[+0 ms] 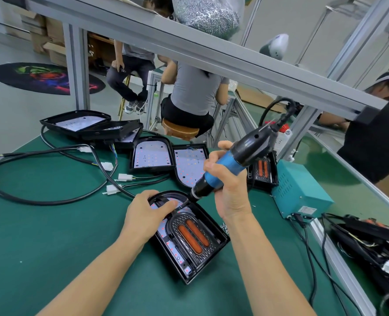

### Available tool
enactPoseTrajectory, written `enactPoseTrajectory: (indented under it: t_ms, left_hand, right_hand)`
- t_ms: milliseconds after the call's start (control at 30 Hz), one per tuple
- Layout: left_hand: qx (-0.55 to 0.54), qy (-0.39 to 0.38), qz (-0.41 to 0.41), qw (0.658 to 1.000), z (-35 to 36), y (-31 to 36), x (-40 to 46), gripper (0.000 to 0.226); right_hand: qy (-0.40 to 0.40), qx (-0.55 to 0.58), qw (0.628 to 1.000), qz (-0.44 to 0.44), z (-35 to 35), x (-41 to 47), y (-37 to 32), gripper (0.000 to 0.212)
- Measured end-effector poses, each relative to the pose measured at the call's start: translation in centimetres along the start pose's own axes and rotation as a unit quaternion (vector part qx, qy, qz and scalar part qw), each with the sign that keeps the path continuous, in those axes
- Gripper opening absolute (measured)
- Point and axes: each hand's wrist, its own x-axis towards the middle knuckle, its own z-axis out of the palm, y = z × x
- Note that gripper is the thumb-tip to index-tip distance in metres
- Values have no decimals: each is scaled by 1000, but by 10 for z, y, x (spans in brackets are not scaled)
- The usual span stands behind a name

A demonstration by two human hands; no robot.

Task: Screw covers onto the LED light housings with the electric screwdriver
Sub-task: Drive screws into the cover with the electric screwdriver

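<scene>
Screwdriver [225, 169] slants down-left, bit on housing [189, 236]

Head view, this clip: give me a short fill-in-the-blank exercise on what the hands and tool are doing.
1. The right hand grips the electric screwdriver by its ____ coloured body.
2. The left hand rests on the near LED housing, which lies on the ____ table mat.
3. The cover in that housing shows two ____ oval strips.

Missing words: blue; green; orange
</scene>
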Motion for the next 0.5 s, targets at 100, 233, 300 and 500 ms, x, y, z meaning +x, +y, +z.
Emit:
enactPoseTrajectory:
  t_ms: [100,233,300,500]
  left_hand:
    - [26,-1,7,1000,0,-4,-2,43]
    - [94,28,25,995,-3,-8,-7,51]
    - [147,58,36,987,-4,-8,-9,57]
    - [282,82,26,956,-4,-1,-12,55]
  right_hand:
    - [98,34,994,-17,-4,-4,-2,44]
    - [180,71,978,-76,-22,-10,-18,43]
    - [208,82,969,-106,-36,-12,-31,41]
    - [263,64,948,-170,-79,-27,-71,34]
